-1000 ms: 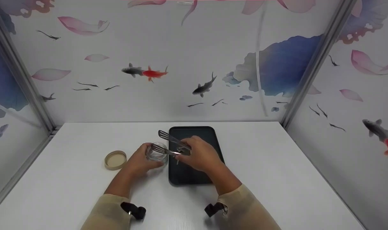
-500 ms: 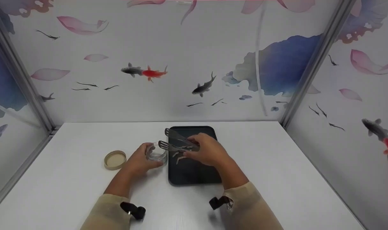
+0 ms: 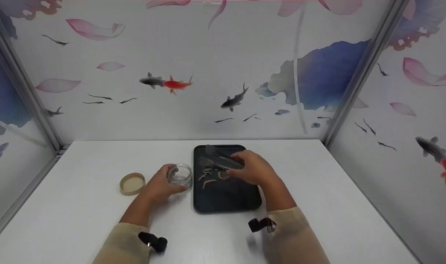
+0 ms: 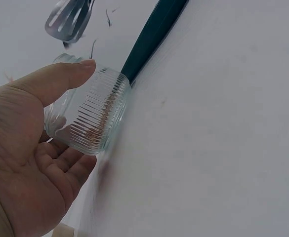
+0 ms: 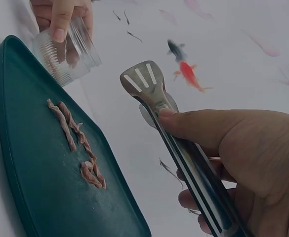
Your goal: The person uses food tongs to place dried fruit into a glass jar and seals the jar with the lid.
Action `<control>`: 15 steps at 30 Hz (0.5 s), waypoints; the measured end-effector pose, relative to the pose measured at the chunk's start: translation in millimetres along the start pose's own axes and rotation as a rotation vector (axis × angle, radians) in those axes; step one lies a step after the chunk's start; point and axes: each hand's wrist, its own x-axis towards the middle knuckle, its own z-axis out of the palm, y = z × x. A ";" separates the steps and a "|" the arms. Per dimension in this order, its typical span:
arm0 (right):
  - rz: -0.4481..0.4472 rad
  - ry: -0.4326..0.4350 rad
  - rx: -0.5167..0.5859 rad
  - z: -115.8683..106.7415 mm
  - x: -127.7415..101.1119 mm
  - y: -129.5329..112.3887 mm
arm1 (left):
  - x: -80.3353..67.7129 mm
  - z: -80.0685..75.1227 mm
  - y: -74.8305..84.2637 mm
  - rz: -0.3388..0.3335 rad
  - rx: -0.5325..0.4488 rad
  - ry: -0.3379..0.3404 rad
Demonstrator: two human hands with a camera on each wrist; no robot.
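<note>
My left hand point(image 3: 161, 187) grips a clear glass jar point(image 3: 181, 179) with a ribbed lower wall, just left of a dark green tray point(image 3: 228, 203). Its mouth is uncovered, and something brownish shows through the ribbing in the left wrist view. Over the tray, my right hand point(image 3: 255, 169) holds metal tongs point(image 5: 145, 79) with slotted ends, thumb on one arm and fingers behind the other. Nothing is visible between the tong ends, which blur in the head view. Several thin, twisted brown strips point(image 3: 209, 182) lie on the tray below; their exact kind is unclear.
A round tan lid point(image 3: 132, 184) lies on the white table point(image 3: 314, 205), left of the left hand. Printed panels point(image 3: 193, 117) rise behind the table and at both sides.
The right hand has carried the tongs rightward, from over the jar's mouth to above the tray, uncovering more of the strips. My left hand and the jar have stayed in place.
</note>
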 end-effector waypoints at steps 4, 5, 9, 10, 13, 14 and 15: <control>0.046 0.007 -0.006 -2.0 1.4 6.0 | 0.6 -0.2 -0.3 -0.004 -0.005 -0.005; 0.055 0.008 -0.008 -2.1 2.1 7.6 | 0.5 -0.3 -0.3 -0.004 -0.003 -0.007; 0.084 0.003 -0.017 -0.4 5.8 14.5 | 1.0 -0.6 -0.4 -0.008 0.007 -0.011; 0.090 0.001 -0.019 0.2 6.4 16.1 | 1.0 -0.6 -0.3 -0.008 0.008 -0.012; 0.111 -0.005 -0.020 2.8 9.1 22.4 | 1.3 -0.3 -0.1 -0.014 0.005 -0.014; 0.121 -0.007 -0.020 3.5 9.7 24.4 | 1.4 -0.3 -0.3 -0.012 0.008 -0.015; 0.132 -0.008 -0.018 4.1 10.1 26.4 | 1.7 -0.3 -0.3 -0.013 0.014 -0.014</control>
